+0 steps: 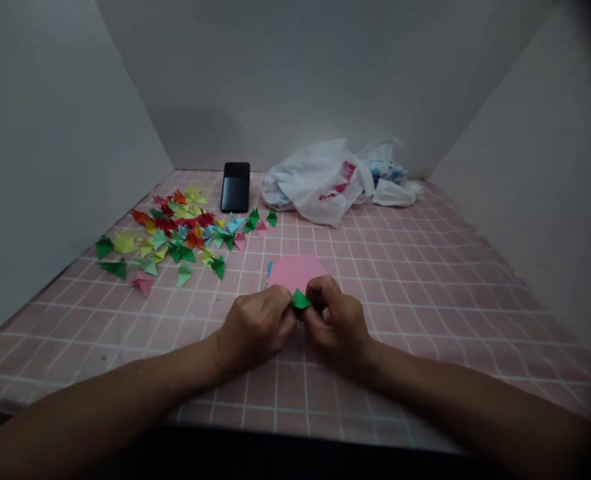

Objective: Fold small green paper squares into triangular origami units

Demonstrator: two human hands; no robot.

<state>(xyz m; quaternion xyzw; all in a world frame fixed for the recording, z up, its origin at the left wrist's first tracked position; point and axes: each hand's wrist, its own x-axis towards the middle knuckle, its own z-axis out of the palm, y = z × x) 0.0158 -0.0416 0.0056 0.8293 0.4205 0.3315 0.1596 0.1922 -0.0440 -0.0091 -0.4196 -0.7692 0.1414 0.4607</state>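
Between my two hands is a small folded green paper (300, 301), pinched from both sides. My left hand (260, 323) grips its left edge, fingers curled in. On the other side my right hand (339, 323) holds it between thumb and fingers. Part of the paper is hidden behind the fingertips. Just beyond the hands lies a stack of pink paper sheets (298, 270), with a bit of blue showing at its left edge. To the left, folded paper cranes (180, 230) in green, yellow, red, orange, pink and blue lie in a loose heap.
A black phone (236, 188) rests near the back wall. Right of it sits a crumpled white plastic bag (320, 183), with another small bag (388, 177) beside it. A pink checked cloth (440, 287) covers the table, and pale walls enclose three sides.
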